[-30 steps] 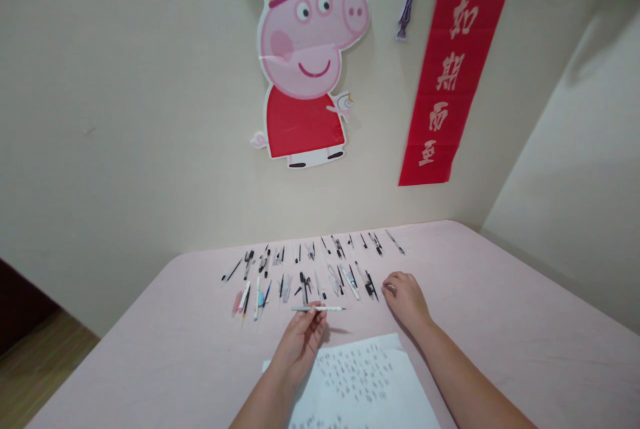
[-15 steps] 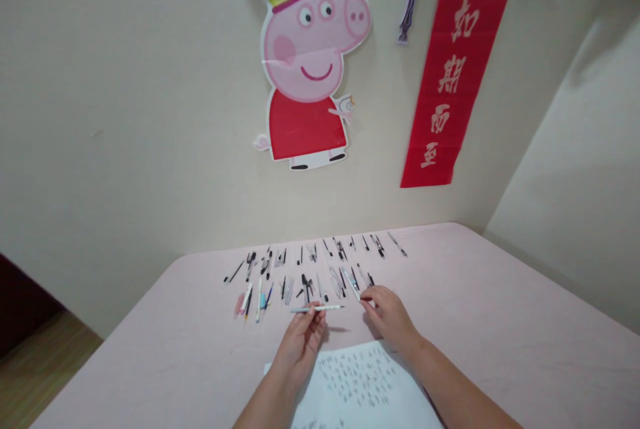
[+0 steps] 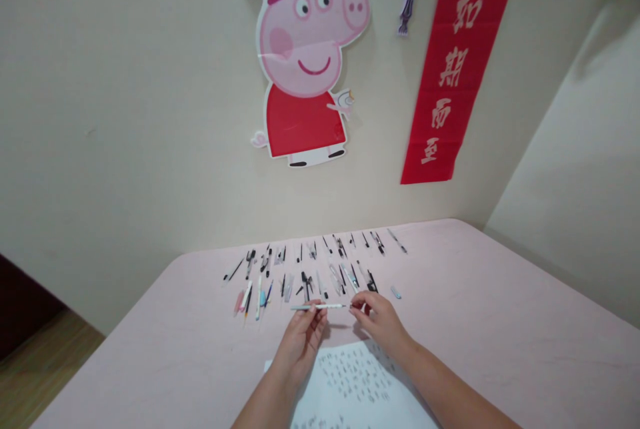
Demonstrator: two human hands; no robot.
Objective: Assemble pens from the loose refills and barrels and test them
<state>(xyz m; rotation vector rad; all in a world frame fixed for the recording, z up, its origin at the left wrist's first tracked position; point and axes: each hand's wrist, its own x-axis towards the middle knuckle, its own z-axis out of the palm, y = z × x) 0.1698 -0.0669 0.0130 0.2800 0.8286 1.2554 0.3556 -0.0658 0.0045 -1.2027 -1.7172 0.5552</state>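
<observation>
My left hand (image 3: 303,332) is closed round a slim white and grey pen (image 3: 325,307), held level above the front of the pen rows with its tip to the right. Just beyond that tip, the thumb and fingers of my right hand (image 3: 377,317) are bent together in a pinch. Whatever small thing they may hold is too small to make out. On the cloth beyond my right hand lies a small light blue pen cap (image 3: 396,292). A sheet of paper with handwriting (image 3: 355,375) lies under my forearms.
Pen parts lie in two rows across the pink tablecloth (image 3: 500,322): black refills, clear barrels and caps (image 3: 306,285). A pink pen piece (image 3: 239,302) is at the left end. Behind stands a wall with a cartoon pig cutout (image 3: 305,122) and a red banner (image 3: 445,89).
My right hand has moved left, close to the tip of the pen. The light blue cap now shows on the cloth to the right. My left hand stays nearly still.
</observation>
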